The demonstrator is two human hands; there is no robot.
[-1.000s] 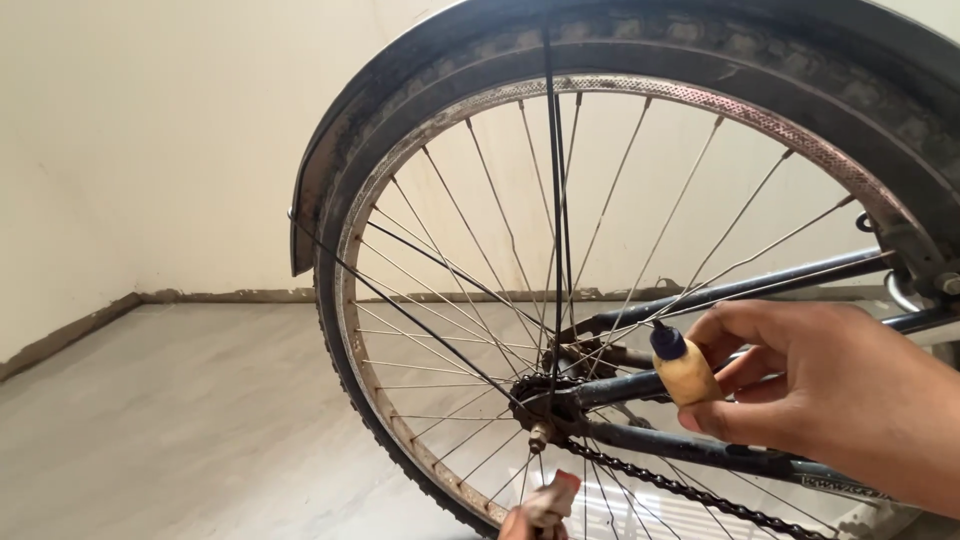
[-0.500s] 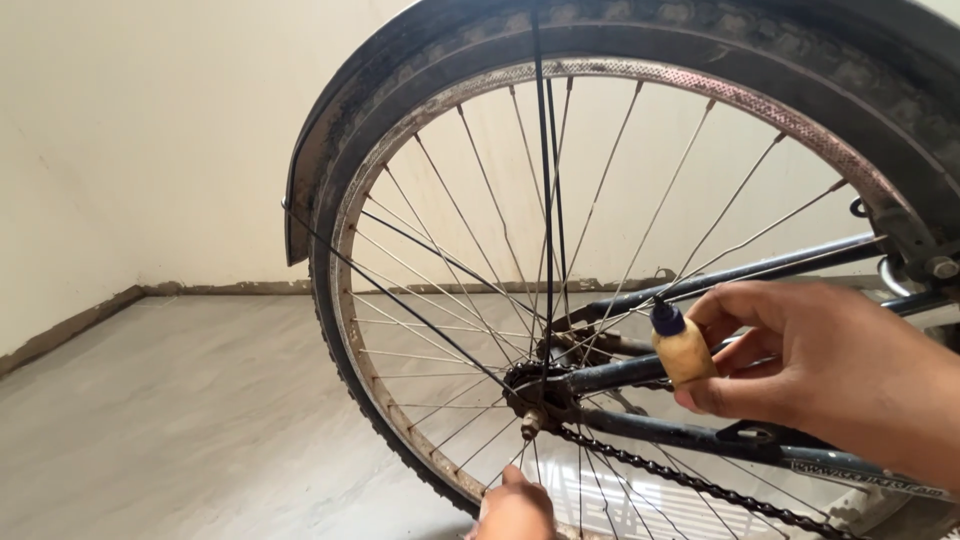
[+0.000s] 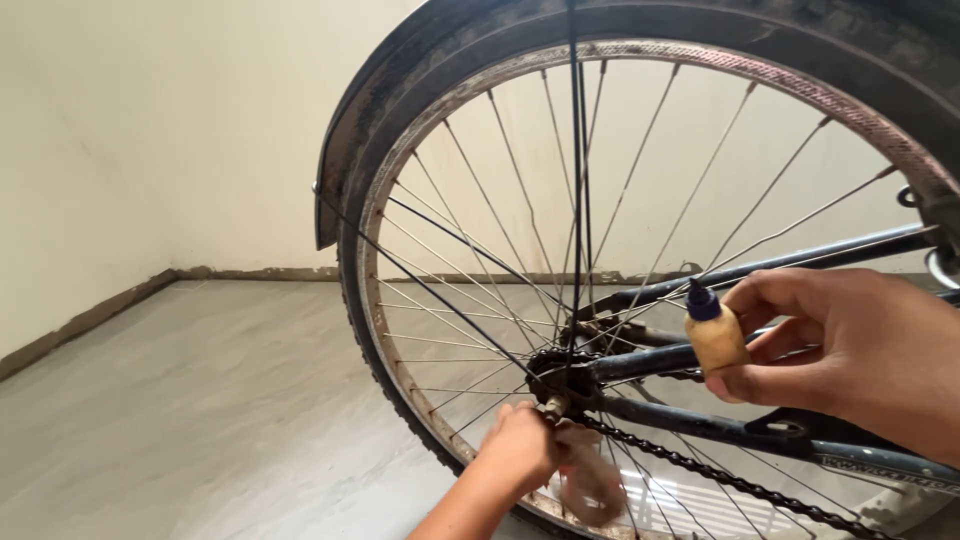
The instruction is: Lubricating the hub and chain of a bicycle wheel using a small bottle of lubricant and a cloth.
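Two hands work at the rear wheel (image 3: pixel 640 270): right hand (image 3: pixel 850 345) fingers pinch a small oil bottle (image 3: pixel 712 335) upright beside the chain stay, while left hand (image 3: pixel 520 450) grips a blurred rag (image 3: pixel 590 485) (apparently wiping) below the hub (image 3: pixel 558 378).

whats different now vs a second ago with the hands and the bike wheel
The left hand has risen from the bottom edge of the view to the wheel hub, with a blurred thing below it that cannot be made out. The view has shifted closer. The right hand keeps holding the small dark-capped bottle by the frame.
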